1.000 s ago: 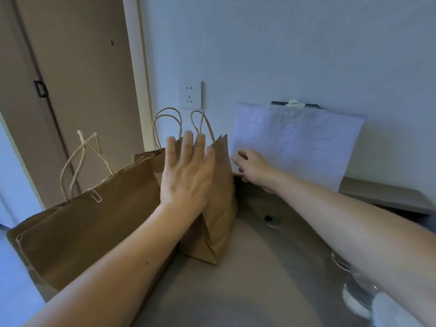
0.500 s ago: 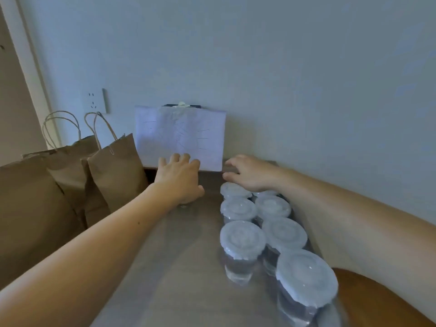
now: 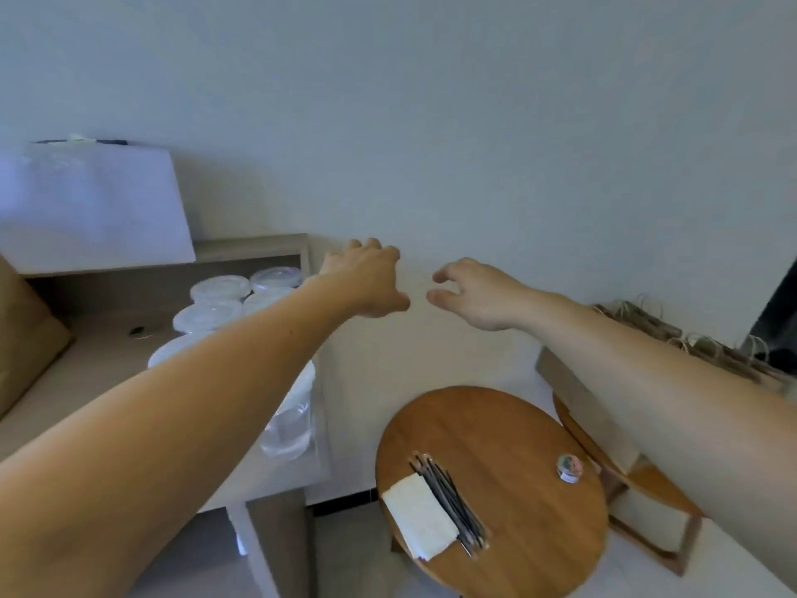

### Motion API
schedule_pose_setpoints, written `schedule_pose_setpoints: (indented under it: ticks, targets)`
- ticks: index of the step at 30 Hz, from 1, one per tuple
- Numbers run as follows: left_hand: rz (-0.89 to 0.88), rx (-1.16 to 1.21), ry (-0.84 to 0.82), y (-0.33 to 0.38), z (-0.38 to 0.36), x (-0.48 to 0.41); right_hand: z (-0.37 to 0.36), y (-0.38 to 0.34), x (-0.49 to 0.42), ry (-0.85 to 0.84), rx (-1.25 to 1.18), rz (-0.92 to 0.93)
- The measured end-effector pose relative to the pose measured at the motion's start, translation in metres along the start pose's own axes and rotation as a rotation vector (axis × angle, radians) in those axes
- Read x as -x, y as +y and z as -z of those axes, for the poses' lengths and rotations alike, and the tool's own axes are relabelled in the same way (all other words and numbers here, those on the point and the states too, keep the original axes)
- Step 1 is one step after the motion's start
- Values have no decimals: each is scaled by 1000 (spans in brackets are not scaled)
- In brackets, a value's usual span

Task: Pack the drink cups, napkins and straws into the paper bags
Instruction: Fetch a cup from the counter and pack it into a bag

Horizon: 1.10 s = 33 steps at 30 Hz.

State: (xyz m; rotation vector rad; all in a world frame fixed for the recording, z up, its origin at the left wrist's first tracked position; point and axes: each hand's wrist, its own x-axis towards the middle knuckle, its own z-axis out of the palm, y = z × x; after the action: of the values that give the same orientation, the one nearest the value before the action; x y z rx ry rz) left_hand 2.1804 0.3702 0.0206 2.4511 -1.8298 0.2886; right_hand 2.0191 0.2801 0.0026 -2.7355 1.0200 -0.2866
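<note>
the lidded drink cups (image 3: 220,291) stand clustered on the grey table (image 3: 86,369) at the left, partly hidden behind the left forearm. the napkins (image 3: 420,515) lie on the round wooden table (image 3: 517,425), with the dark straws (image 3: 448,502) touching their right edge. a brown paper bag (image 3: 26,338) shows at the far left, and more bags with twine handles (image 3: 673,338) are stacked at the right. the left hand (image 3: 366,278) and right hand (image 3: 474,295) hang near each other in front of the wall, fingers loosely curled, holding nothing.
</note>
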Motion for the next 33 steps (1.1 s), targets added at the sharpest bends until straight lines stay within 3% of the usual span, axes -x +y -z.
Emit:
schedule_pose_setpoints:
  ticks: [9,21,28,33]
  targets:
    - [-203,115,-156,137,-68,-79,-16,136,33,-18,-40,-224]
    - [-385,268,-350,258,-179,-197,-52,305,33,-69,-73,-579]
    - [-408,343,-430,318,-225,-233,-87,417,34,-48,-41,-721]
    - [-319,397,-457,367,-263,-257,-113,508,29,-102,28,-862]
